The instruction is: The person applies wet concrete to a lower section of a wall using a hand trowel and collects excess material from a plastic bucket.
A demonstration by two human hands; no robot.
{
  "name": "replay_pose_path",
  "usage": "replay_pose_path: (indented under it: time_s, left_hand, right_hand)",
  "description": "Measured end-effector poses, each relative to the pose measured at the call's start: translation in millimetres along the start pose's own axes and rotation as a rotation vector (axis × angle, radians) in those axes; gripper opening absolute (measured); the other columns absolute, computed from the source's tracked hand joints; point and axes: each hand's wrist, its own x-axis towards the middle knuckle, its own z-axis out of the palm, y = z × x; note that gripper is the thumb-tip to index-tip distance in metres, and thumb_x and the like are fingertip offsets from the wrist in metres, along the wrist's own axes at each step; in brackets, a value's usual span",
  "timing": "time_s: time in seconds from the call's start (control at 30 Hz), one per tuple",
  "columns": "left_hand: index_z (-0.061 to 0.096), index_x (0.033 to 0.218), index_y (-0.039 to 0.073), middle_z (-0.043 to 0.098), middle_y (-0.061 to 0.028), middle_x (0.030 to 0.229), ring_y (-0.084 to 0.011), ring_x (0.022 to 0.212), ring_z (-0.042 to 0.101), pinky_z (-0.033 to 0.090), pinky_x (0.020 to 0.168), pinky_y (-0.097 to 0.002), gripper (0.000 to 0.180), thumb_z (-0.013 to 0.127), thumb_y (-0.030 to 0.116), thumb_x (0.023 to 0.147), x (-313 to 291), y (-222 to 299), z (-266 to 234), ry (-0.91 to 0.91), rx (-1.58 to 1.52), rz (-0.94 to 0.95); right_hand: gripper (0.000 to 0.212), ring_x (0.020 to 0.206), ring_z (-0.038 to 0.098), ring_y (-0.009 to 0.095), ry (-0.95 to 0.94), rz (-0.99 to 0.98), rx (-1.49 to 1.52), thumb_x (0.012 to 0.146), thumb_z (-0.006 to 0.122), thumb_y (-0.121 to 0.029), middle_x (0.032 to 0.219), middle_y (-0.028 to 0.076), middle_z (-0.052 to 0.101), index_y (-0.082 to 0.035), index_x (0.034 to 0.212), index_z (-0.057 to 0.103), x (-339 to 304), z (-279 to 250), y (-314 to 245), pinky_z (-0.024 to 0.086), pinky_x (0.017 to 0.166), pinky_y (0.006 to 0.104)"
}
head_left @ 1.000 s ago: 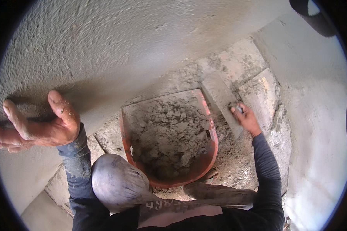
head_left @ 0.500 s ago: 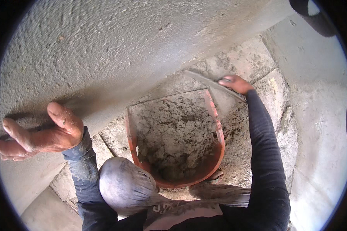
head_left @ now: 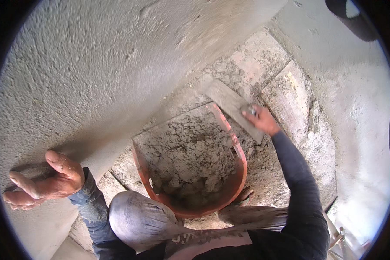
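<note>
My right hand (head_left: pixel 261 120) grips the handle of a long, flat plastering trowel (head_left: pixel 232 105), its blade smeared with grey mortar. The trowel is over the floor, just beyond the far right corner of an orange-red tub (head_left: pixel 243 171). Grey, lumpy mortar (head_left: pixel 190 151) fills much of the tub, wetter and darker at its near end. At the left, my left hand (head_left: pixel 52 182) is held by the rough plastered wall (head_left: pixel 95 65) with its fingers apart and nothing in them. Whether it touches the wall I cannot tell.
My bent knee (head_left: pixel 138 216) is close to the tub's near left side. Mortar-spattered slabs (head_left: pixel 286 95) lie on the floor at the right. A second, smoother wall (head_left: pixel 351 99) rises along the right. A dark object (head_left: pixel 353 19) shows at the upper right edge.
The trowel has turned from nearly edge-on to showing its broad face, and my right hand has come lower and slightly left. The view has shifted; my left hand stays spread by the wall.
</note>
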Motion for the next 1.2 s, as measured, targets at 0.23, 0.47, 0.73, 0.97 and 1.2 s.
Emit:
replay_pose_path:
  time_s: [0.23,0.47,0.73,0.97,1.2]
  left_hand:
    - [0.039,0.141,0.008,0.037,-0.0232,0.131,-0.0344,0.118,0.04,0.031,0.097,-0.0522,0.07,0.052,0.059,0.094,8,-7,4,0.014,-0.091,0.099]
    - [0.044,0.141,0.015,0.036,-0.0213,0.142,-0.0373,0.131,0.034,0.026,0.102,-0.0619,0.073,0.051,0.066,0.09,6,3,2,0.029,-0.018,-0.014]
    - [0.046,0.144,0.019,0.027,-0.0213,0.155,-0.0432,0.146,0.016,0.009,0.107,-0.0741,0.075,0.054,0.068,0.087,-7,-2,-2,-0.017,-0.002,-0.077]
    - [0.051,0.14,0.016,0.033,-0.0236,0.15,-0.0434,0.142,0.021,0.012,0.106,-0.0727,0.075,0.054,0.07,0.087,-3,8,-3,0.019,-0.039,-0.149]
    - [0.049,0.142,0.014,0.03,-0.0239,0.153,-0.0452,0.144,0.021,0.012,0.109,-0.071,0.078,0.051,0.07,0.088,-2,9,-1,0.018,-0.018,-0.123]
  right_hand:
    - [0.045,0.086,0.068,0.041,0.285,0.263,-0.277,0.094,0.057,-0.041,0.091,0.025,0.068,-0.004,0.12,0.062,-100,16,28,0.054,0.078,0.0492]
    - [0.046,0.088,0.065,0.045,0.445,-0.051,-0.263,0.092,0.059,-0.041,0.091,0.028,0.068,-0.001,0.113,0.065,72,29,15,0.053,0.079,0.0497]
    - [0.042,0.076,0.066,0.041,0.509,-0.137,-0.17,0.09,0.062,-0.041,0.079,0.024,0.067,0.0,0.093,0.068,31,26,-28,0.052,0.071,0.0492]
    - [0.034,0.076,0.065,0.044,0.411,-0.267,-0.477,0.093,0.062,-0.034,0.079,0.025,0.064,-0.001,0.102,0.06,-71,1,-52,0.052,0.067,0.0497]
    - [0.06,0.087,0.066,0.047,0.969,0.396,-0.238,0.096,0.052,-0.049,0.093,0.033,0.066,0.01,0.1,0.061,155,-43,19,0.053,0.079,0.0523]
